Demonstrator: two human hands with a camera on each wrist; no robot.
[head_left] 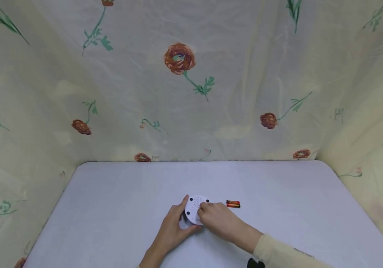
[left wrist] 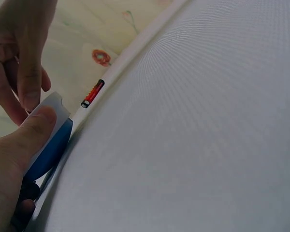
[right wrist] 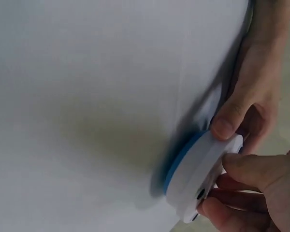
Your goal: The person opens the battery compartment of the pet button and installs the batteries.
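Note:
A round white device (head_left: 191,214) with a blue underside, black rubber feet and a patch of small holes is tipped up close over the table. My left hand (head_left: 172,227) grips its rim, thumb on the near side and fingers around the far left. My right hand (head_left: 221,221) has curled fingers on the device's upturned face. In the right wrist view, the right thumb (right wrist: 241,166) lies at the white rim and the other fingers bend over the face. The curled fingers hide that part of the face; I cannot tell whether they pinch a small part there.
Black-and-red batteries (head_left: 233,204) lie side by side right of the device, just beyond the right hand. The white table (head_left: 117,193) meets a flowered curtain (head_left: 231,111) at the back and sides. A dark object (head_left: 255,263) shows by the right sleeve.

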